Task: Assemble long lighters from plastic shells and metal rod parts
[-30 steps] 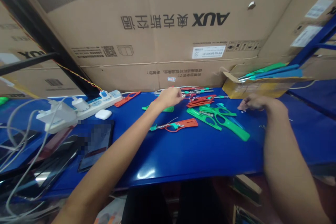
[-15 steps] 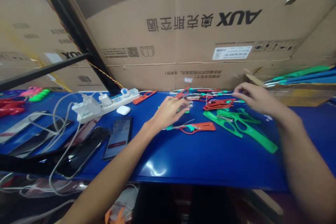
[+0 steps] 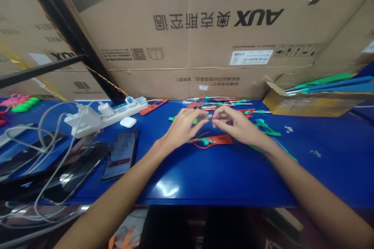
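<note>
My left hand (image 3: 185, 124) and my right hand (image 3: 238, 124) meet over the blue table, thumbs and fingertips pinched close together. Between them shows a tiny pale, shiny piece (image 3: 209, 116), too small to name. Just below lies a flat orange plastic piece (image 3: 220, 140) with an oval loop, a teal bit and a silver rod. Beyond the fingers is a pile of orange pieces, silver rods and thin white wires (image 3: 228, 102), partly covered by my hands. Green looped pieces (image 3: 264, 127) lie beside my right wrist, some hidden under the forearm.
An opened cardboard box (image 3: 318, 105) with green and blue pieces stands at back right. At left are a white power strip (image 3: 111, 118) with chargers and cables, a white earphone case (image 3: 127, 122) and several phones (image 3: 120, 155). A large carton (image 3: 187, 46) walls off the back.
My right hand has come left from near the open box to meet my left hand, and its fingers have closed. My left hand stays near the pile. The view has shifted slightly right.
</note>
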The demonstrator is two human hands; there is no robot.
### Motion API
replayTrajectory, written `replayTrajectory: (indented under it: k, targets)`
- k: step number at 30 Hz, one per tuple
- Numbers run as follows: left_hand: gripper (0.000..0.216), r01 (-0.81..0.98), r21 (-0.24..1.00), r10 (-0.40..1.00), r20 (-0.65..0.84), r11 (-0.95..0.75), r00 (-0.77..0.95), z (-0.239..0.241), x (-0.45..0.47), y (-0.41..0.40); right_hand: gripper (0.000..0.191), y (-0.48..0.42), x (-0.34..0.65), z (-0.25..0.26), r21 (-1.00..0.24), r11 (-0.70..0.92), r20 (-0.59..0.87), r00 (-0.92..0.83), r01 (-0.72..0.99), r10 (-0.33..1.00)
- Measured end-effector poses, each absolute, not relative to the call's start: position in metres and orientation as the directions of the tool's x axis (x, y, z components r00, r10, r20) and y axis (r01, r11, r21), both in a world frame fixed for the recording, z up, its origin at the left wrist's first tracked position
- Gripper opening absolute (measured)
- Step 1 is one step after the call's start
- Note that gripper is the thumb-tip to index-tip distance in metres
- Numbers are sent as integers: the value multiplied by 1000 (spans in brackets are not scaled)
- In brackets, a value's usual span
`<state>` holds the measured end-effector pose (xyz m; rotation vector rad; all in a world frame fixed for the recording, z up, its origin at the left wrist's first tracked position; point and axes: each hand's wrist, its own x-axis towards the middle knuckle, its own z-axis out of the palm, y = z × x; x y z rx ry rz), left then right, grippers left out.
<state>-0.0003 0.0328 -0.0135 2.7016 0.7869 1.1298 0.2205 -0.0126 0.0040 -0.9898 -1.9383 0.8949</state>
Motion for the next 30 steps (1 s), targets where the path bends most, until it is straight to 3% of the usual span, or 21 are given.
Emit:
replayTrajectory:
  k: [6,14,17,22,30]
  targets:
    - [10,385,295,477,666,-875,574,-10,0,30,16,-13,220,10,-807,485,393,-306,337,867]
    - [14,389,241,443,665,-889,601,-7,-1,29,22,-16,223,17,-886,379,290,-317,268,903]
    - [13,375,192,401,666,-907,629,-6,-1,29,36,-15,224,15,-903,370,304,-281,221,910]
    - [18,381,162,382,681,-910,624,-3,-1,26,19,-15,226,20,-881,385,321,-253,275,913]
    - [17,356,131,340,704,-925,623,-1,-4,29,19,-19,223,24,-866,393,320,-261,310,911]
